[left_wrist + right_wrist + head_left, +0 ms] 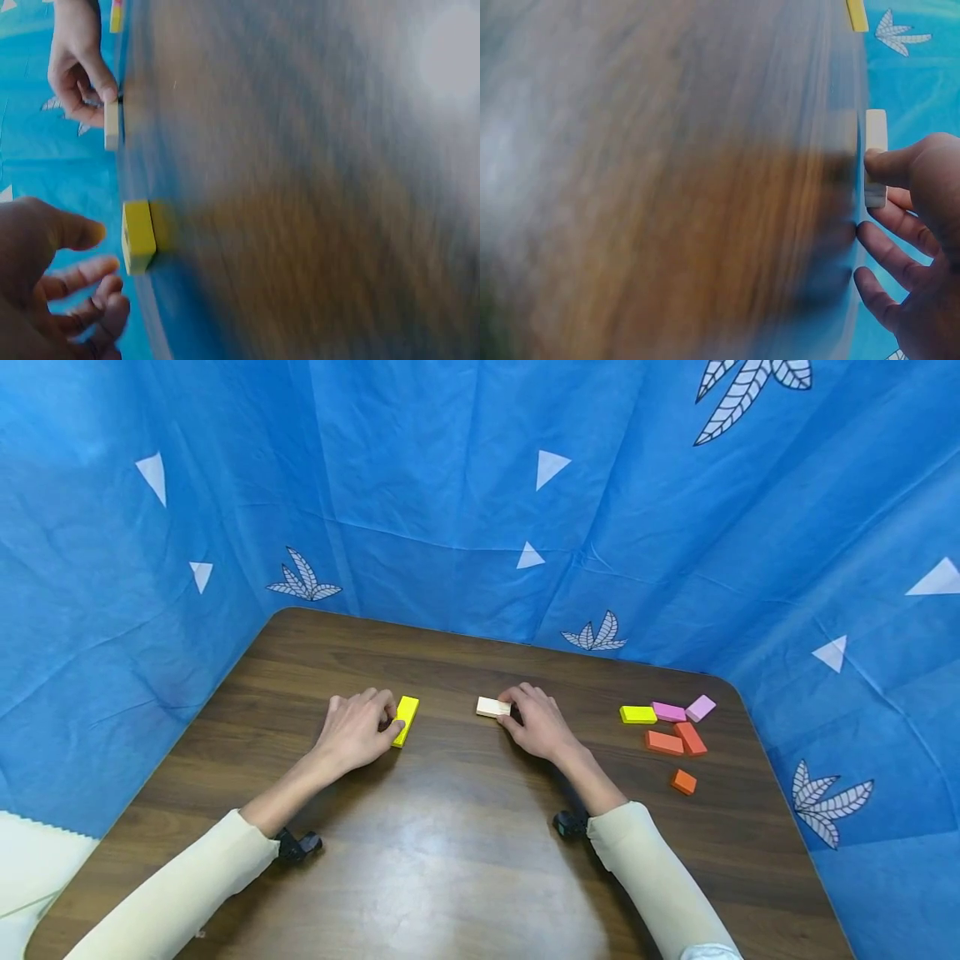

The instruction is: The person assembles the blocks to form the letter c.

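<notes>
Right hand (534, 725) pinches a cream, wooden-looking oblong block (489, 707) — at its nine o'clock, left hand (352, 732), grip spread, beside a yellow oblong block (407, 717).

The yellow block (407, 717), bright, flat and oblong, lies on the left half of the tabletop (450, 810), nearer the far left corner than the far right. Its length points toward the far edge, the far end slanting slightly right. The left hand (358, 728) is just beside it, fingertips apart from it. The cream-white block (490, 707), a small oblong, sits near the middle of the far edge, lengthwise along it, its right end pinched by the right hand (542, 723).
</notes>
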